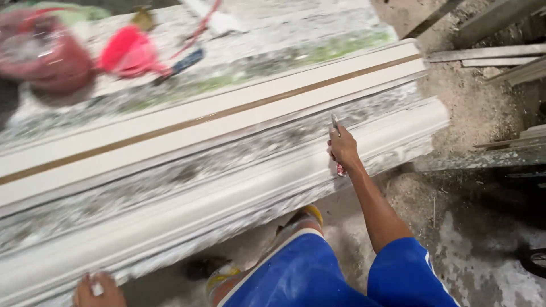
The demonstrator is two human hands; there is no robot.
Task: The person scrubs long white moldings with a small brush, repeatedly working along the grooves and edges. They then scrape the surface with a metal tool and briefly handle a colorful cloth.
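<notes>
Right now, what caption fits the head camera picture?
Right hand holds a red-handled tool against long white moulding; left hand steadies it.

By the right hand [343,149], the moulding [239,193] looks matt white and smooth, like plaster. The tool [336,126] in that hand shows a shiny metal blade and red plastic grip. Beyond lies a rough, plaster-crusted bench [273,34]. The left hand [98,291] is dusted white.

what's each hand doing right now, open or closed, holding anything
Left hand: resting on the near edge of the white moulding; grip cannot be told.
Right hand: closed on a thin tool with a red handle.
</notes>
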